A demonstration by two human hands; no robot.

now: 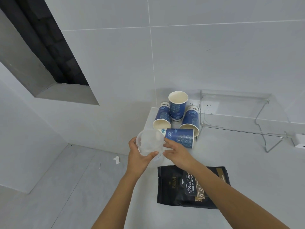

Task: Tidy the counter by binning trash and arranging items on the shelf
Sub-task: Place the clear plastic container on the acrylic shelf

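A clear round plastic container is held above the counter's left end. My left hand grips it from below and the left, thumb on its near rim. On its right rim rest the fingers of my right hand. Just behind it lie several blue patterned paper cups: one stands upright, the others lie on their sides. A black coffee bag lies flat on the white counter, partly under my right forearm. A clear acrylic shelf on wire legs stands at the back right.
A white tiled wall with power sockets rises behind the counter. A small white box sits at the right edge. Left of the counter is grey floor with a scrap of white paper. A dark recess opens upper left.
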